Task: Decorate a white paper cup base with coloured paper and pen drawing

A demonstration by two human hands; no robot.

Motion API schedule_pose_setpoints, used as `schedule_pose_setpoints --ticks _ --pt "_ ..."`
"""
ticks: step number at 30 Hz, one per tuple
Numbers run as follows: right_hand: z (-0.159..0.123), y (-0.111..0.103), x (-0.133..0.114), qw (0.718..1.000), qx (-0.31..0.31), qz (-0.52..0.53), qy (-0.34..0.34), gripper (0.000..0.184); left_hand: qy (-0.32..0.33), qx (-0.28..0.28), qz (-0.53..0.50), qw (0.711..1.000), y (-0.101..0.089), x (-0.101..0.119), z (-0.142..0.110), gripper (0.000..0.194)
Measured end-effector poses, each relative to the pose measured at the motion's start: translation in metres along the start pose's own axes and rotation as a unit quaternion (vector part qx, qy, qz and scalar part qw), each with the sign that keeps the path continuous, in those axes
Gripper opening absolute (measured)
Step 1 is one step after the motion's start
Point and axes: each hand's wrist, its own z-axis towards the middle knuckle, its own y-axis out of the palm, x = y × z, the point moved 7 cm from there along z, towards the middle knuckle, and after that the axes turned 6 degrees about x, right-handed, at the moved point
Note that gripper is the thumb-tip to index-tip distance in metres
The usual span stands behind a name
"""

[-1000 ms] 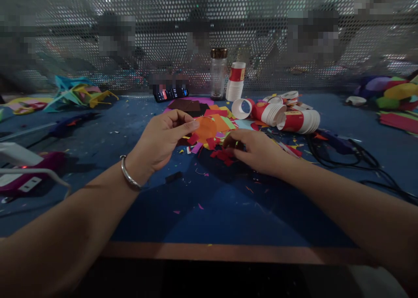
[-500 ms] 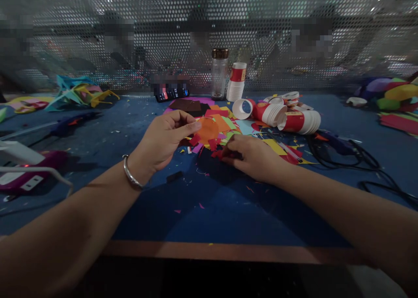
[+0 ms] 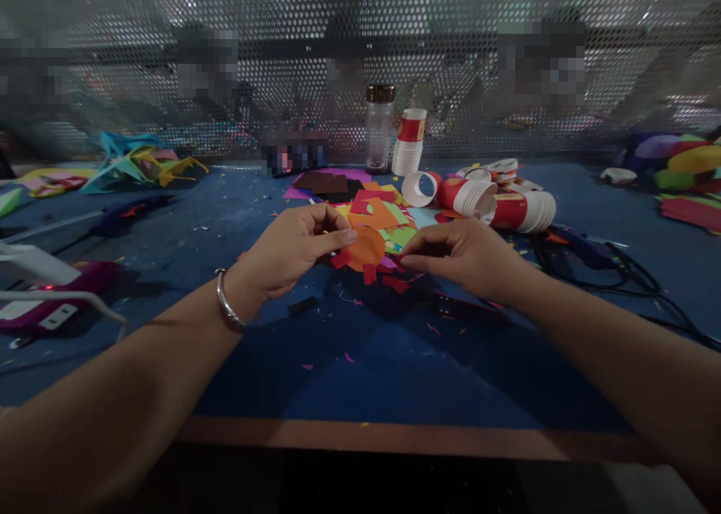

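My left hand (image 3: 301, 247), a silver bangle on its wrist, pinches an orange paper circle (image 3: 367, 249) between thumb and fingers. Small red paper pieces (image 3: 369, 273) show at the circle's lower edge. Just right of the circle is my right hand (image 3: 462, 258), its thumb and index finger pressed together. Whether a small scrap is between those fingertips I cannot make out. Below them lies a red paper scrap (image 3: 396, 283). Behind both hands is a pile of coloured paper (image 3: 375, 212).
Paper cups (image 3: 521, 211) lie on their sides at right, near a glue gun (image 3: 580, 247) with black cable. A cup stack (image 3: 409, 142), a glass bottle (image 3: 380, 131) and a phone (image 3: 296, 158) stand behind. At left are a purple power strip (image 3: 61, 303) and another glue gun (image 3: 127, 215).
My right hand has moved right and slightly up, away from the red scraps. My left hand has shifted slightly right and down with the orange paper circle.
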Motion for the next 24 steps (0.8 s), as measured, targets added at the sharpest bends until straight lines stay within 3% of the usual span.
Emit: schedule_pose_setpoints --ticks 6,13,24 --pt "0.000 -0.007 -0.002 0.996 0.005 0.083 0.035 0.010 0.011 -0.036 0.034 0.999 0.008 0.001 -0.004 0.018" --pt "0.000 -0.007 -0.004 0.997 0.004 0.062 0.035 0.013 0.016 -0.076 0.065 0.995 0.014 0.003 -0.008 0.020" --pt "0.000 -0.006 -0.004 0.999 -0.016 0.037 0.034 0.016 0.013 -0.047 0.045 0.998 0.016 -0.006 -0.001 0.019"
